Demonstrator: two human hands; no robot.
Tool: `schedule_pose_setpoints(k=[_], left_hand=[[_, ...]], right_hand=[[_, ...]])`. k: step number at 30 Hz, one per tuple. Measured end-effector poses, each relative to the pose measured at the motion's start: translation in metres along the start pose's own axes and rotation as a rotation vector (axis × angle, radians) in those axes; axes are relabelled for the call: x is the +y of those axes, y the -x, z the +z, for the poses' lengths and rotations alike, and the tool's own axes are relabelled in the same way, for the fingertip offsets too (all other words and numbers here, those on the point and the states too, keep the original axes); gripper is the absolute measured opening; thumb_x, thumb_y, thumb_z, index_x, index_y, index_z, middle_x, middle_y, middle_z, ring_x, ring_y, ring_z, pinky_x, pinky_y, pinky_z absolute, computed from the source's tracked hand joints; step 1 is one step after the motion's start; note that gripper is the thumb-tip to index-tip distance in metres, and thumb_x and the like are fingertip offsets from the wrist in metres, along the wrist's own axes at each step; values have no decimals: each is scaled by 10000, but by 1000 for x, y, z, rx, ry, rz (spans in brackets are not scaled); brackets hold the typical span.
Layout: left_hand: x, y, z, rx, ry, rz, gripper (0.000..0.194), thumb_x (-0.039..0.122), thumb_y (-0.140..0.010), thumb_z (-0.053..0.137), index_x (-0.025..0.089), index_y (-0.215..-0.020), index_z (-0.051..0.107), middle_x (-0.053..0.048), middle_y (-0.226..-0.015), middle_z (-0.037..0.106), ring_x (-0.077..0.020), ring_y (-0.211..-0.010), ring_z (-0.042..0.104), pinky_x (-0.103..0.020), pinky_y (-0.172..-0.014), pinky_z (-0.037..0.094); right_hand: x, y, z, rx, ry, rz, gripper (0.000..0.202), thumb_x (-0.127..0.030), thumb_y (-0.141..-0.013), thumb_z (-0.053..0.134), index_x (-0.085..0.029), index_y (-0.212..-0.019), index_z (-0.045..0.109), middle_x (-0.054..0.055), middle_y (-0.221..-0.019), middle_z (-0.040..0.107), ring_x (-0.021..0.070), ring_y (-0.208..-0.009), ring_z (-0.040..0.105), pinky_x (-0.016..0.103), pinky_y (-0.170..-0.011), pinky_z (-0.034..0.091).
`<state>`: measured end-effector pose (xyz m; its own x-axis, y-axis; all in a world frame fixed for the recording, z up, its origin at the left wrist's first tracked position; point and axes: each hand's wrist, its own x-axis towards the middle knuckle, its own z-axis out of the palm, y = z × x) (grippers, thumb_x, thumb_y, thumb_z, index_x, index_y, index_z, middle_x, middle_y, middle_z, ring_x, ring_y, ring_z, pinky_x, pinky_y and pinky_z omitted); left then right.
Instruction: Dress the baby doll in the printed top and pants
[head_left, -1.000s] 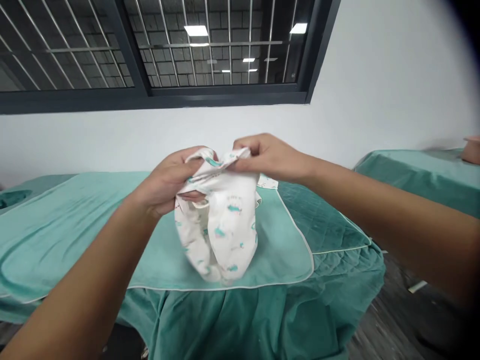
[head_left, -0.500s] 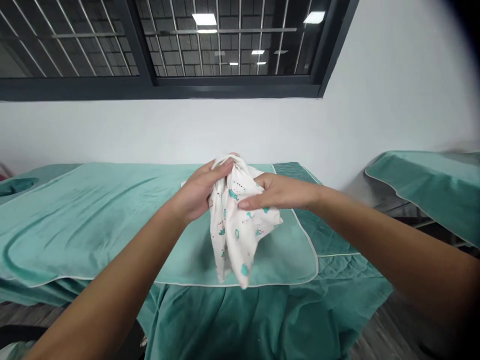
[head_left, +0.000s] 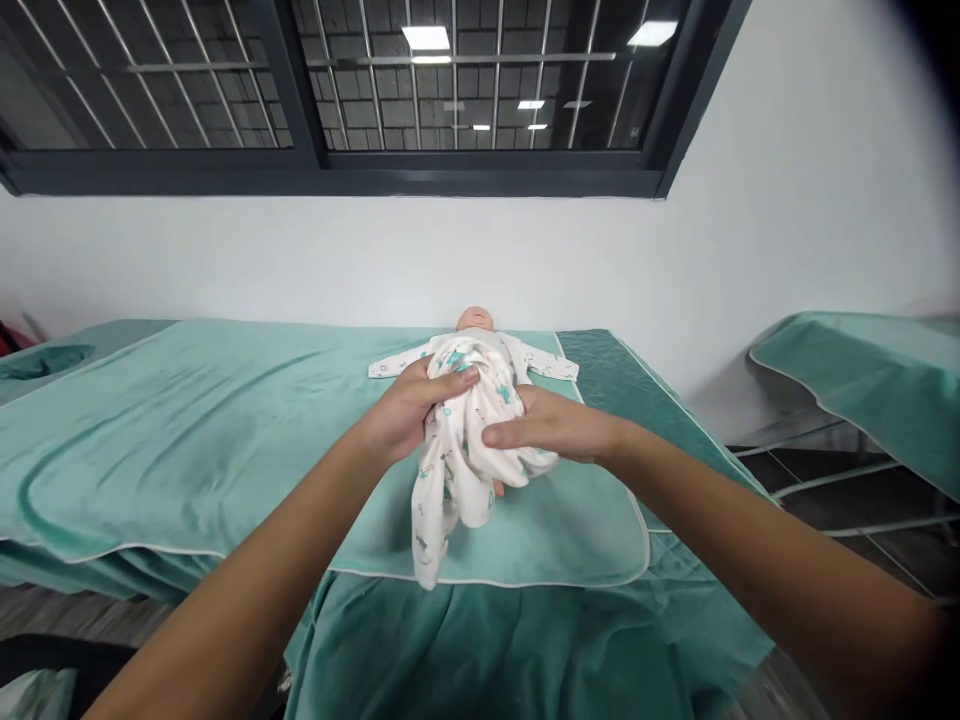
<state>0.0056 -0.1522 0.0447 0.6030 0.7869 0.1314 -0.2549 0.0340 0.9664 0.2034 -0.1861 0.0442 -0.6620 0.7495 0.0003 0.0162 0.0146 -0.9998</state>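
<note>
Atop a teal-sheeted bed [head_left: 187, 420] below a barred window [head_left: 360, 90], left hand [head_left: 409, 405] and right hand [head_left: 551, 425] clutch bunched baby trousers [head_left: 461, 440]; doll [head_left: 476, 335] at twelve o'clock.

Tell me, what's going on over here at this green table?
A person stands at a table covered in a teal cloth, where a baby doll lies on its back in a white printed top. Both hands grip a bunched white garment with small teal prints over the doll's lower body: the left hand holds it from the left, the right hand presses its right side. One loose end hangs down toward the table's near edge.
</note>
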Motion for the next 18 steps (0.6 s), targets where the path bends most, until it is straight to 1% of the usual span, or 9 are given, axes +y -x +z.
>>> schedule_pose_setpoints(k=[1, 4, 5, 7, 9, 11, 13, 15, 18], left_hand=[[-2, 0, -3, -16, 4, -30, 408, 405, -819, 720, 130, -1118, 687, -125, -923, 746, -242, -771, 713, -320, -680, 558], [-8, 5, -13, -129, -16, -182, 489, 434, -793, 744, 121, -1162, 678, -157, -1000, 745, -257, -822, 719, -325, -697, 562], [-9, 6, -16, -178, -33, -237, 512, 396, -759, 783, 123, -1179, 674, -163, -1039, 741, -265, -864, 718, -329, -725, 563], [-13, 8, -19, -236, -36, -282, 587, 283, -675, 850, 131, -1210, 663, -163, -1097, 733, -285, -950, 706, -342, -793, 561], [-18, 7, -20, -171, 44, -191, 628, 267, -653, 857, 136, -1232, 652, -157, -1108, 734, -302, -1000, 696, -360, -846, 554], [-23, 5, -16, -39, 166, -52, 607, 343, -701, 819, 130, -1242, 644, -150, -1091, 738, -311, -1019, 693, -375, -881, 547], [-25, 2, -10, 51, 258, 19, 572, 400, -771, 751, 128, -1259, 629, -139, -1072, 741, -307, -1020, 695, -385, -901, 545], [-24, 2, -3, 65, 302, -4, 539, 419, -831, 685, 138, -1285, 606, -128, -1052, 743, -297, -990, 706, -395, -884, 555], [-21, 5, 5, 42, 305, -110, 507, 448, -890, 605, 150, -1300, 587, -127, -1010, 746, -288, -897, 724, -402, -799, 577]], right_hand=[[3, -1, 0, 9, 32, -5, 317, -457, -813, 727, -148, -881, 707, 36, -731, 701, 176, -711, 652, 284, -683, 521], [4, -7, -5, 238, -45, -135, 356, -473, -835, 706, -149, -983, 713, 63, -859, 735, 200, -839, 676, 306, -774, 534], [4, -9, -7, 295, -109, -168, 380, -480, -836, 703, -150, -1025, 708, 76, -909, 741, 210, -876, 679, 319, -806, 536], [4, -13, -10, 331, -252, -185, 422, -505, -841, 684, -152, -1072, 698, 96, -973, 742, 232, -929, 682, 347, -849, 540], [6, -17, -10, 338, -386, -192, 465, -554, -848, 645, -165, -1099, 685, 100, -998, 741, 250, -957, 683, 366, -855, 548], [12, -20, -6, 328, -471, -193, 519, -607, -856, 599, -176, -1137, 665, 99, -1001, 741, 260, -965, 686, 378, -840, 558], [20, -22, 0, 304, -502, -196, 550, -623, -854, 596, -177, -1173, 644, 98, -986, 744, 255, -934, 695, 372, -811, 566], [28, -22, 4, 256, -483, -178, 556, -605, -837, 638, -172, -1184, 635, 95, -948, 747, 236, -837, 705, 356, -756, 573], [35, -17, 6, 99, -353, -76, 546, -554, -778, 729, -160, -1148, 656, 86, -858, 744, 209, -665, 685, 340, -631, 573]])
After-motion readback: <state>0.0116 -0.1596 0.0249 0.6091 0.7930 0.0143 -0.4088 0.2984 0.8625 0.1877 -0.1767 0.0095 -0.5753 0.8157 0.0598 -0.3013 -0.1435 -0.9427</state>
